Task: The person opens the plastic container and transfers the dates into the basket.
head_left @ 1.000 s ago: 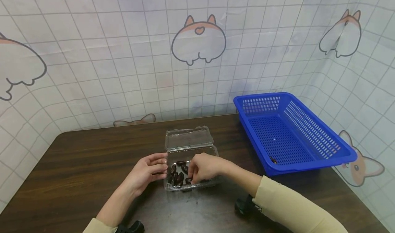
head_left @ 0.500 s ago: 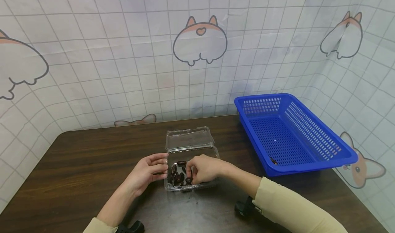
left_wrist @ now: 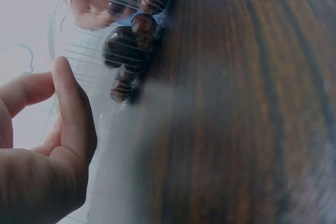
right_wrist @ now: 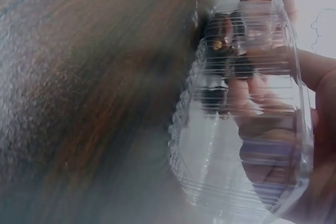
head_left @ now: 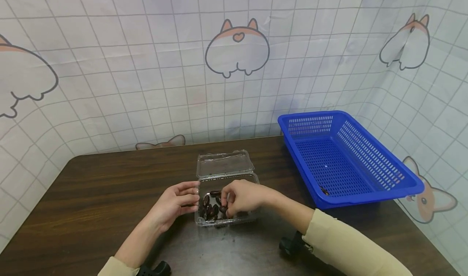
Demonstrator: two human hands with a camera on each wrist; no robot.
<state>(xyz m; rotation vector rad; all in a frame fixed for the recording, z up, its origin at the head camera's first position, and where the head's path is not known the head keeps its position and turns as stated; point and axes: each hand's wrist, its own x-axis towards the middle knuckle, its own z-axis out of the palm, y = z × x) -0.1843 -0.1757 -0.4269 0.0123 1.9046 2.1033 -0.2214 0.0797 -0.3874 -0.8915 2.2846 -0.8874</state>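
A clear plastic clamshell box [head_left: 252, 180] lies on the table with its lid [head_left: 224, 164] folded back. Several dark brown, glossy dates [head_left: 209, 211] fill mostly its left half. My left hand [head_left: 175, 203] rests its fingertips against the box's left rim, fingers loosely extended. Inside the box, my right hand [head_left: 245, 196] pinches a single date [head_left: 223, 209] between thumb and fingers. Through the ribbed box wall, the left wrist view shows dates [left_wrist: 123, 48] piled near the side. In the right wrist view, the clear box wall [right_wrist: 241, 129] partly blurs the right fingers.
A blue slotted basket [head_left: 351, 196] stands at the right of the table, with a small brown item [head_left: 323, 191] in its near corner. Brown wood-grain table [head_left: 120, 186] surrounds the box. A patterned wall sheet [head_left: 164, 85] rises behind.
My right hand has lifted slightly inside the box, and the date at its fingertips has come up a little with it. The left hand stays in place.
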